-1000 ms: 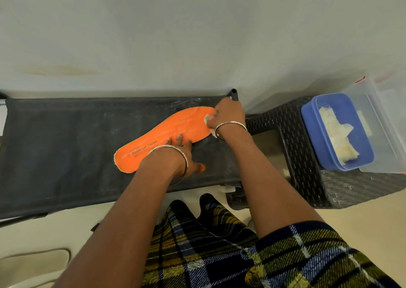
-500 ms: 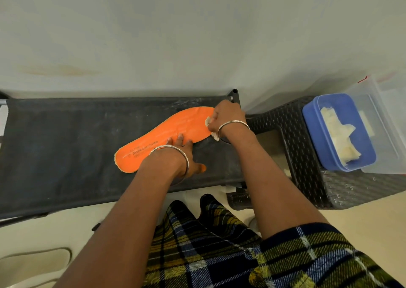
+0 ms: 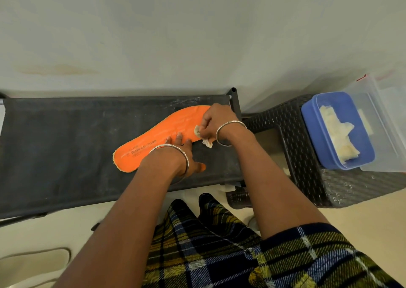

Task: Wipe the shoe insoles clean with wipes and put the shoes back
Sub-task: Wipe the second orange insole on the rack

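Wiping hand: your right hand (image 3: 216, 120) sits on the toe end of the insole, its fingers curled and pinching a crumpled wipe (image 3: 200, 132) against the orange surface; a scrap of the wipe pokes out under your palm, past the insole's edge
Holding hand: your left hand (image 3: 179, 156) presses down on the insole's middle, fingers (image 3: 179, 137) straight and close together on the orange, thumb out to the side on the dark fabric
Insole: the orange insole (image 3: 160, 136) lies flat and slantwise on the bench, printed side up, heel toward your near left, toe toward the far right corner
Bench: the bench (image 3: 55, 147) is a dark fabric-topped frame set against a pale wall, with whitish smears near the toe end
Wipe supply: a blue tub (image 3: 308, 120) holding pale wipes (image 3: 336, 134) stands on a dark woven stool (image 3: 292, 120) just right of the bench, right against a clear plastic box (image 3: 383, 120)
Wrists: silver bangles (image 3: 230, 123), one on each
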The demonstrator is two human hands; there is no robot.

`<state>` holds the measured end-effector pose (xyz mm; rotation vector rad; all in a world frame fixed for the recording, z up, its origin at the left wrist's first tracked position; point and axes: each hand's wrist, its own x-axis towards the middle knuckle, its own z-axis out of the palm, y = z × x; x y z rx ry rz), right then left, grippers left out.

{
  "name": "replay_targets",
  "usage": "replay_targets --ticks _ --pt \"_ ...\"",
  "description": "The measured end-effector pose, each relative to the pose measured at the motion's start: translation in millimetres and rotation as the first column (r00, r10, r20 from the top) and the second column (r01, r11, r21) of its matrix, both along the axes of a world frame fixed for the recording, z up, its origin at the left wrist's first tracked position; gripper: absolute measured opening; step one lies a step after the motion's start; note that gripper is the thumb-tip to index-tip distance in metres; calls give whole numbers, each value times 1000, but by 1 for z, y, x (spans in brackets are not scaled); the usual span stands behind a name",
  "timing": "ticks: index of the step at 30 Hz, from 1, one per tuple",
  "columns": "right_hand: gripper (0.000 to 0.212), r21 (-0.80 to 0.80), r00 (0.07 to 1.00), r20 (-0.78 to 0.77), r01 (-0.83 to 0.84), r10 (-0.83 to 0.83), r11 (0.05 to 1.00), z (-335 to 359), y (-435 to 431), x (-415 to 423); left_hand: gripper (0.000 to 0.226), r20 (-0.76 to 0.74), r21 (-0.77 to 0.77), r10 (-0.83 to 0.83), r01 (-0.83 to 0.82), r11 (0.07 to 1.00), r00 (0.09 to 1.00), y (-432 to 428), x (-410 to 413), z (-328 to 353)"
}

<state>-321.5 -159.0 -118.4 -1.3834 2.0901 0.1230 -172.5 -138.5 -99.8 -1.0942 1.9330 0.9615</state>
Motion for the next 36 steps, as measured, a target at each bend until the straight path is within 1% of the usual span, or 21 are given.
replay_targets --ticks 1,3,5,7,9,10,11,12,14,15,17,20,21,22,25,26,27,30,31,32,36 --pt "10 -37 999 -19 34 -35 999 -1 -1 -2 87 1 -3 -4 4 1000 1000 0 0 0" --pt "22 -135 984 -122 114 -131 984 -4 -4 -10 87 -1 -2 -3 3 1000 1000 0 0 -1" --pt "24 -161 973 -158 142 -168 977 -4 -6 -12 87 -2 0 -1 1 1000 1000 0 0 -2" --pt "23 -63 986 -120 110 -117 992 -2 -6 -8 87 -4 -4 2 -2 1000 1000 0 0 -2" --pt "24 35 997 -36 69 -67 997 -2 -4 0 87 -7 -9 8 -8 1000 1000 1 0 -2" --pt "25 51 998 -22 64 -63 997 -2 -3 2 87 -7 -7 11 -11 1000 1000 1 -1 -2" --pt "28 40 997 -51 65 -63 997 -3 -3 2 88 -8 -4 13 -13 1000 1000 1 0 -2" --pt "29 5 990 -125 72 -71 997 -3 -5 1 88 -10 -2 14 -14 1000 1000 1 0 -1" --pt "26 -107 955 -274 87 -114 990 1 -7 -2 88 -14 -1 16 -16 1000 1000 0 1 -1" --pt "24 -145 944 -303 88 -129 985 2 -7 -3 87 -14 0 17 -17 1000 1000 0 1 -1" --pt "22 -109 956 -279 66 -94 992 3 -7 -1 87 -11 1 15 -15 1000 1000 0 1 0" --pt "27 44 994 -97 57 -53 997 0 -5 5 87 -7 1 13 -13 1000 1000 0 -1 2" --pt "28 49 995 -81 70 -66 996 -1 -4 6 87 -6 1 15 -15 1000 1000 0 -1 2" --pt "29 22 991 -107 89 -87 996 -1 -5 6 87 -7 4 17 -17 1000 1000 0 -1 2" --pt "27 -140 948 -297 75 -114 987 4 -10 4 87 -11 10 22 -22 1000 1000 0 0 1" --pt "25 -155 945 -307 68 -114 986 5 -10 5 86 -12 9 22 -22 1000 1000 0 1 1" --pt "22 -130 951 -291 65 -101 989 6 -10 6 86 -14 6 20 -20 1000 1000 0 1 1" --pt "21 21 986 -143 90 -86 996 4 -7 8 86 -16 3 19 -19 1000 1000 0 1 1" --pt "22 35 988 -113 109 -104 993 3 -6 7 86 -17 2 20 -20 1000 1000 0 0 1" --pt "25 19 986 -112 128 -125 992 3 -5 6 87 -17 2 21 -21 1000 1000 0 0 1" --pt "33 -157 946 -264 151 -189 976 2 -7 -1 87 -21 6 21 -21 1000 1000 0 0 1"
